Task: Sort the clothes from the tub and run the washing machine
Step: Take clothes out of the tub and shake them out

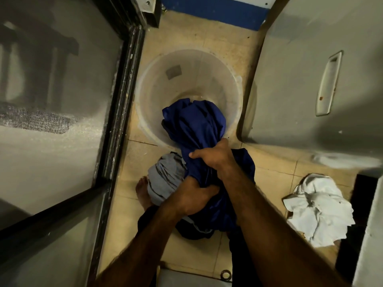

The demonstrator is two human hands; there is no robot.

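While both hands clutch it, the dark blue fabric garment (194, 125) runs from the middle of the frame up into the round translucent white plastic tub (186, 65), its far end inside the near wall. The right hand (215, 156) has its fingers curled tight round the bunched cloth; the left hand (192, 199), just below, grips a lower fold the same way. A crumpled grey cloth garment (165, 179) lies left of the hands, partly over a bare foot (142, 191). All of it sits on a beige tiled floor (269, 162) (stained near the tub). A rumpled white cloth (319, 206) lies at lower right. A dark-framed glass door (116, 121) fills the left, a pale grey appliance panel with a recessed handle (300, 69) the upper right, cut off by the edge. Both hands' fingertips are buried in folds.
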